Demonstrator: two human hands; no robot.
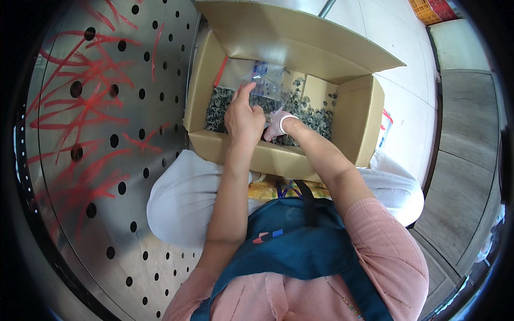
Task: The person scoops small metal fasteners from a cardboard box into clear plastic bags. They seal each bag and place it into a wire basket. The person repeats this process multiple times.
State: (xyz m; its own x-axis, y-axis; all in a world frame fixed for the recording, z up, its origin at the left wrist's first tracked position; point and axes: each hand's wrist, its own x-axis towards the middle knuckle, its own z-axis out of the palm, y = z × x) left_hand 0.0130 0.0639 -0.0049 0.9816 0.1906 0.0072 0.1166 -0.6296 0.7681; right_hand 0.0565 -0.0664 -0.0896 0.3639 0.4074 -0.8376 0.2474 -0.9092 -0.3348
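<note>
My left hand (243, 119) is over the near left part of an open cardboard box (278, 158). It grips the edge of a clear plastic bag (269, 85) with blue print, thumb and forefinger on the bag's left side. Beside it, my right hand (277, 126), in a pale pink glove, reaches down below the bag. Its fingers are mostly hidden, so I cannot tell what they hold. Dark grey-green curled dried pieces (316, 120), perhaps dried fungus, lie loose over the box's bottom around both hands.
A perforated metal panel (120, 160) with red strokes stands left of the box. The far cardboard flap (300, 35) is raised. My white-trousered knees (179, 198) flank the box. Grey wood-look panels (455, 176) stand at the right, and an orange-red package (432, 9) lies far right.
</note>
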